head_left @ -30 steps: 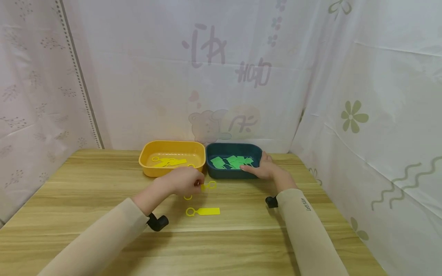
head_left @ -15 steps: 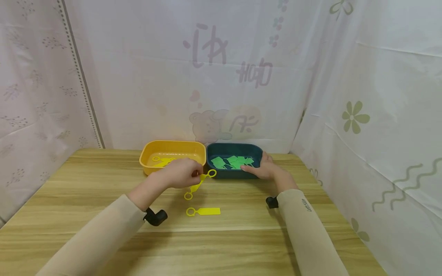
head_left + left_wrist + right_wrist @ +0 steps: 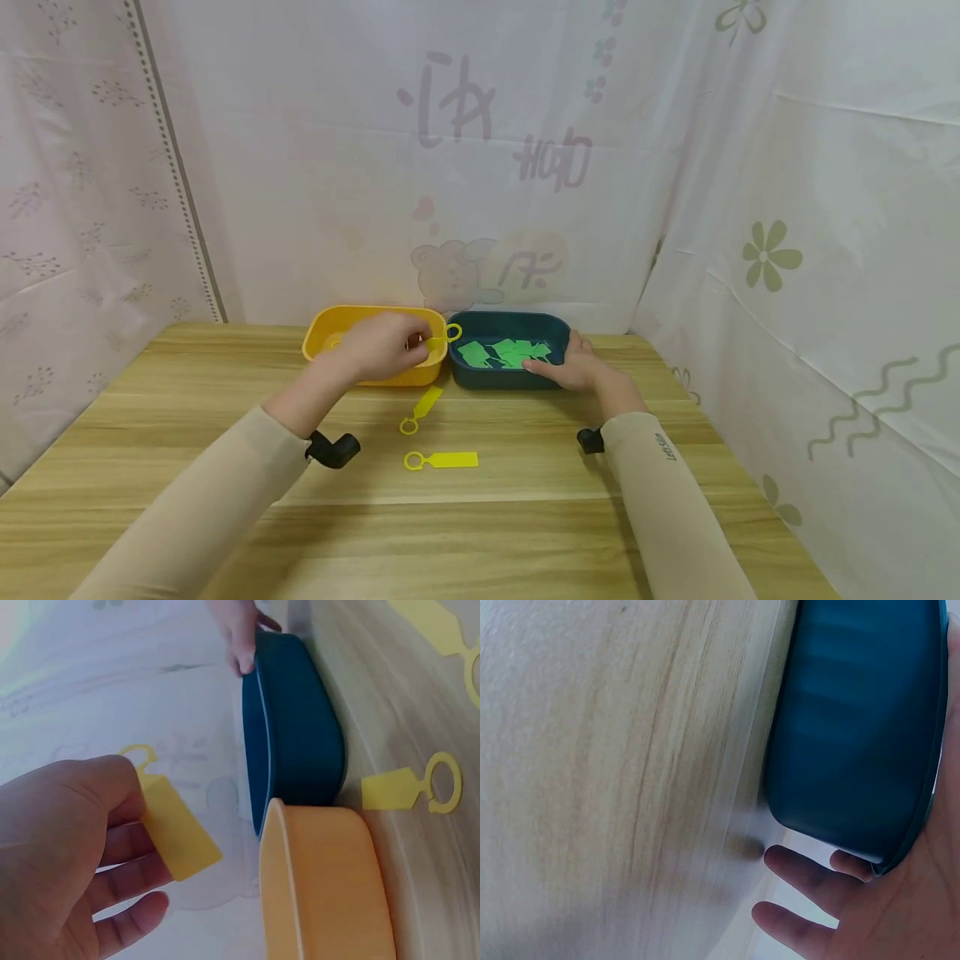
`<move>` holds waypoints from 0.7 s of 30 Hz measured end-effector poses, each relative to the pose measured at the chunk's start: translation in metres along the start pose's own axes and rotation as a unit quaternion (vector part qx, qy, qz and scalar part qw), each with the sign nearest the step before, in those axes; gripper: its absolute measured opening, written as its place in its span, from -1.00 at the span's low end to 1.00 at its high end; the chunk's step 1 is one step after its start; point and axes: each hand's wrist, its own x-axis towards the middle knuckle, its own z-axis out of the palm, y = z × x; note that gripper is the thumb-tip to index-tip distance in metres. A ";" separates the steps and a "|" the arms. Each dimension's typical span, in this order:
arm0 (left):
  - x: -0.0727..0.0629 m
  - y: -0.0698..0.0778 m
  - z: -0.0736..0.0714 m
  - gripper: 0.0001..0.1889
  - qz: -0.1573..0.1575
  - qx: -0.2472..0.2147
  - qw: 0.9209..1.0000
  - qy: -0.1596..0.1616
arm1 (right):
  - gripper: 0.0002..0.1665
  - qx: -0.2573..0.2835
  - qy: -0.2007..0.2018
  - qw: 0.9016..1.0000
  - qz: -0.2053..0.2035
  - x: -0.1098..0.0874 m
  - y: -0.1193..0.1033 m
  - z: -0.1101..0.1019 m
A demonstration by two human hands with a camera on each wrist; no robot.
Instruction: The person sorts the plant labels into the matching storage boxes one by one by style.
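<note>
My left hand point(image 3: 378, 343) pinches a yellow ring-ended tag point(image 3: 180, 829) by its ring end, between thumb and curled finger, above the yellow bin point(image 3: 412, 377). In the left wrist view, the other fingers curl loosely below the tag. My right hand point(image 3: 576, 367) holds the right end of the dark blue bin point(image 3: 502, 380). Its thumb lies over the front rim, and other fingers reach along the outer end wall in the right wrist view. Green tags point(image 3: 513, 353) lie inside that bin. Two loose yellow tags, one slanted point(image 3: 428, 403) and one lengthwise point(image 3: 453, 459), lie in front.
Both bins stand side by side at the back of the wooden table point(image 3: 480, 542), against a patterned curtain point(image 3: 337, 167). Another curtain point(image 3: 825, 208) hangs along the right side. The left forearm mostly hides the yellow bin's contents.
The left hand has lifted one yellow tag off the table and carried it up and back over the yellow bin. The slanted tag beneath is uncovered. The right hand stays put.
</note>
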 end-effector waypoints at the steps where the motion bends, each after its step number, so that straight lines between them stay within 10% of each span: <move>1: 0.000 -0.001 -0.002 -0.80 -0.006 -0.002 1.000 0.004 | 0.73 0.002 0.000 1.000 -0.002 0.000 0.000 0.000; 21: 0.010 -0.055 -0.002 -0.69 -0.103 0.034 0.993 0.056 | 0.77 -0.003 -0.004 1.000 0.006 -0.003 -0.002 -0.003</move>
